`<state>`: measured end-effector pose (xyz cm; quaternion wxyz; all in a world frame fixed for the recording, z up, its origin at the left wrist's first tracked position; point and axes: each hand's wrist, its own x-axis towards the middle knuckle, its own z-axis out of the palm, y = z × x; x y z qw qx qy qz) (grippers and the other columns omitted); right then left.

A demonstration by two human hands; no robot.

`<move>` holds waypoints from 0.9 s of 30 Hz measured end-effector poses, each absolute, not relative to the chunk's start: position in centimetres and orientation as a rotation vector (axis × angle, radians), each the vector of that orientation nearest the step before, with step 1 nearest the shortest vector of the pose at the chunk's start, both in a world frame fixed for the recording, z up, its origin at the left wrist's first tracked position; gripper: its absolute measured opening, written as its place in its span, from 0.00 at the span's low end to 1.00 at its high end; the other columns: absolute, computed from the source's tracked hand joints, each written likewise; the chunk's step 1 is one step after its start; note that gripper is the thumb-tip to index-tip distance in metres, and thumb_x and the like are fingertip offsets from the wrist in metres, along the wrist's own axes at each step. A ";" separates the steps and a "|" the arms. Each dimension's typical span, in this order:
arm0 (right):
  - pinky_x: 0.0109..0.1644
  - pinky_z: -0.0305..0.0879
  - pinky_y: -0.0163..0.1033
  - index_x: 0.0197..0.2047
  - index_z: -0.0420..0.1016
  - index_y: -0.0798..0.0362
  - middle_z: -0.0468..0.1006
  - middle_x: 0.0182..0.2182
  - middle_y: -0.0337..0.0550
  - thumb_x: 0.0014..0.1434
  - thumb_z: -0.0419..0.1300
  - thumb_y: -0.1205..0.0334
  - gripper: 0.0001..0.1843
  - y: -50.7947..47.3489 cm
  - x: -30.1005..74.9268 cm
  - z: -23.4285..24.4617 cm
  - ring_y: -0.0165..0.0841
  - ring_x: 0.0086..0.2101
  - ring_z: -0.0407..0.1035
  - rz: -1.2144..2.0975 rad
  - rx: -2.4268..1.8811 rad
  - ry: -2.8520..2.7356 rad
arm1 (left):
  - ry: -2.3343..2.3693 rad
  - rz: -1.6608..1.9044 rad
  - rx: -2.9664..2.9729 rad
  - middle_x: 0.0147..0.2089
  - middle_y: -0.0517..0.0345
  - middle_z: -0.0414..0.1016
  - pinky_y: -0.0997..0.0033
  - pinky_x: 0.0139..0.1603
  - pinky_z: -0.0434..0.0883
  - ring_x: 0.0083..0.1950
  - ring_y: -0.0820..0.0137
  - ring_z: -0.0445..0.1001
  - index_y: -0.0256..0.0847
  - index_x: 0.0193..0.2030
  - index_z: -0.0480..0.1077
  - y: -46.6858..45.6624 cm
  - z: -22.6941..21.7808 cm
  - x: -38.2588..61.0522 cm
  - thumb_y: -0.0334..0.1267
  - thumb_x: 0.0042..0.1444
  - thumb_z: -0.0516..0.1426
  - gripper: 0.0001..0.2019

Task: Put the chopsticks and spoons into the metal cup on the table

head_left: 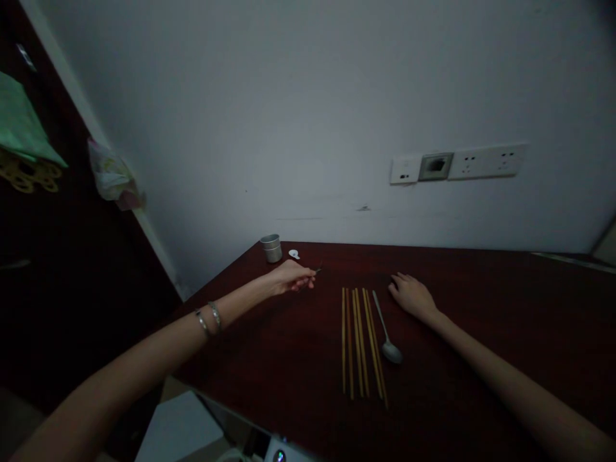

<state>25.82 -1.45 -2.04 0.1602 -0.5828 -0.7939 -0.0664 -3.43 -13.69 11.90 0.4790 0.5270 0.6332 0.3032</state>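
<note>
Just protruding from the pinching left hand [291, 276], small metallic object [318, 270], chopsticks [362, 340] nearby

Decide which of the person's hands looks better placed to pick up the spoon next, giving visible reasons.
Probably the right hand: it lies near the spoon, holding nothing visible. The left hand pinches a small object, and the chopsticks lie between that hand and the spoon.
</note>
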 end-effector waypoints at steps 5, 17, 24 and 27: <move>0.54 0.53 0.43 0.49 0.69 0.59 0.66 0.52 0.54 0.57 0.43 0.58 0.23 -2.0 25.6 -1.5 0.42 0.53 0.57 -0.185 -1.662 -2.243 | 1.263 0.884 1.311 0.18 0.58 0.67 0.80 0.15 0.47 0.15 0.85 0.52 0.30 0.22 0.67 -9.2 11.1 3.9 0.35 0.49 0.56 0.10; 0.55 0.52 0.43 0.48 0.70 0.59 0.66 0.52 0.54 0.56 0.46 0.60 0.21 -2.4 25.6 -1.0 0.42 0.53 0.58 -0.086 -1.612 -2.171 | 0.885 1.150 1.184 0.18 0.58 0.67 0.80 0.14 0.46 0.13 0.86 0.51 0.29 0.23 0.68 -4.1 8.6 11.3 0.41 0.44 0.60 0.13; 0.50 0.60 0.39 0.39 0.75 0.58 0.75 0.41 0.51 0.50 0.54 0.64 0.14 -1.8 26.3 2.1 0.38 0.44 0.68 0.575 -1.486 -1.948 | 1.050 1.252 1.273 0.24 0.52 0.74 0.79 0.13 0.46 0.11 0.86 0.51 0.31 0.23 0.69 -3.5 7.7 10.6 0.43 0.45 0.59 0.14; 0.37 0.69 0.40 0.40 0.73 0.58 0.77 0.35 0.51 0.54 0.52 0.56 0.16 -2.7 26.1 5.5 0.35 0.34 0.72 1.170 -1.303 -1.617 | 1.111 1.328 1.318 0.24 0.53 0.74 0.79 0.13 0.47 0.11 0.85 0.51 0.31 0.23 0.69 -3.5 8.0 10.3 0.44 0.46 0.58 0.14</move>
